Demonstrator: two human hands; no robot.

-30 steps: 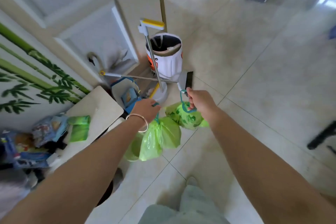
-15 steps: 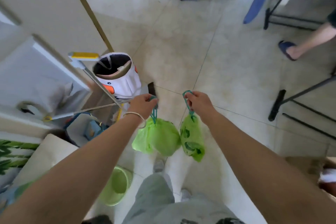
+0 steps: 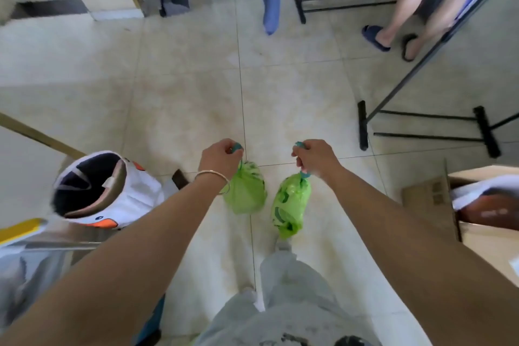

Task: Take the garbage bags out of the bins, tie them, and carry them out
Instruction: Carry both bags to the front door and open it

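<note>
Above the tiled floor [image 3: 182,109], both arms reach forward; the left hand [image 3: 220,156] and right hand [image 3: 316,157] each clench a drawstring, green bags [image 3: 247,191] [image 3: 290,203] hanging below.

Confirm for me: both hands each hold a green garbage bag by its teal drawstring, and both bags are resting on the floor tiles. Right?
Not quite. The left hand and right hand do each hold a green bag by its teal drawstring, but the head view shows the left bag and right bag hanging in the air above the floor tiles, not resting on them.
</note>
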